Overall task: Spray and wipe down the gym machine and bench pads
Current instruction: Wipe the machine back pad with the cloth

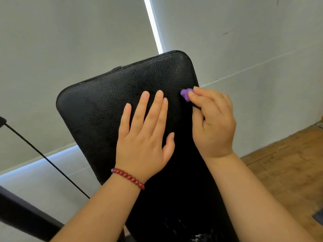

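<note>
The bench pad (pixel 108 105), black and pebble-grained, is leaning up toward a grey wall (pixel 70 41), both rounded top corners showing. The left hand (pixel 145 137) is lying flat on the pad's middle, fingers straight and slightly spread, with a red bead bracelet (pixel 128 178) on that wrist. The right hand (pixel 213 123) is curling at the pad's right edge, pinching a purple object (pixel 185 94) between thumb and fingertips; what it is I cannot tell. A wooden floor (pixel 288 172) is showing at right.

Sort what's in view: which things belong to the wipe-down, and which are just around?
Job: black bench pad; left hand flat on it; right hand pinching a small purple item.
Bystanders: bead bracelet, window blind, wooden floor.
</note>
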